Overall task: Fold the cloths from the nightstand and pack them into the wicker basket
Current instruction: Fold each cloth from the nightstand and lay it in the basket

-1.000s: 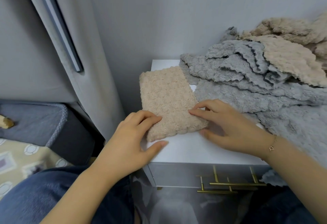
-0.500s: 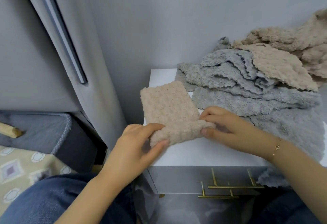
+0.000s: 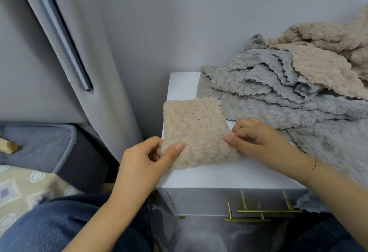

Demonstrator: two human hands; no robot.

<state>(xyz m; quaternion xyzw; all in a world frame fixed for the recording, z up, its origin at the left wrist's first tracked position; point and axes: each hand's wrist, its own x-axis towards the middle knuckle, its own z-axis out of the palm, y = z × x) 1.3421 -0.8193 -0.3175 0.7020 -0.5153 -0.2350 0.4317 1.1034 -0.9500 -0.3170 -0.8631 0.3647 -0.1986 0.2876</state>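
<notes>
Pinching the near corners of the beige cloth on the nightstand, the left hand and right hand risked a crooked fold if either thumb slipped on the thick pile, or snagging the unfolded pile just beside it.

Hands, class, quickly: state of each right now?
Left hand: pinching the beige cloth at its near-left corner.
Right hand: pinching the same cloth's right edge.
</notes>
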